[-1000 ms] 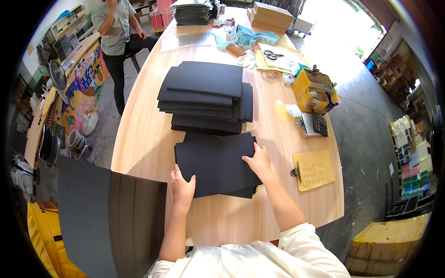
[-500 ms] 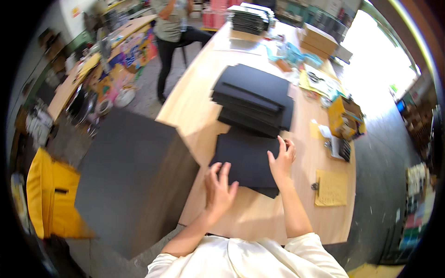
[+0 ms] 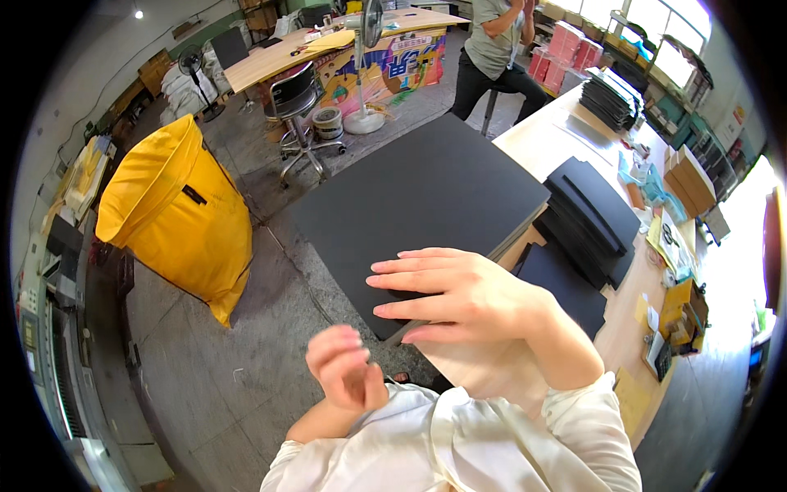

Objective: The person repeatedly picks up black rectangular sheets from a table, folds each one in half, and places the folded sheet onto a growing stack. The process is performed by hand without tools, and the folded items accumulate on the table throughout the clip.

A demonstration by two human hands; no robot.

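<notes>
The right hand [image 3: 459, 297] lies flat, fingers apart, on the big black stack [image 3: 422, 205] mid-frame. The left hand [image 3: 344, 367] is curled, empty. The stack overhangs the table [image 3: 541, 139]; a push could tip it.

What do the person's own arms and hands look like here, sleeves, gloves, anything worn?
Both hands are bare, no gloves: the left hand and the right hand. No rings or watch show. The forearms are uncovered; loose cream-white sleeves of a light shirt cover the upper arms.
</notes>
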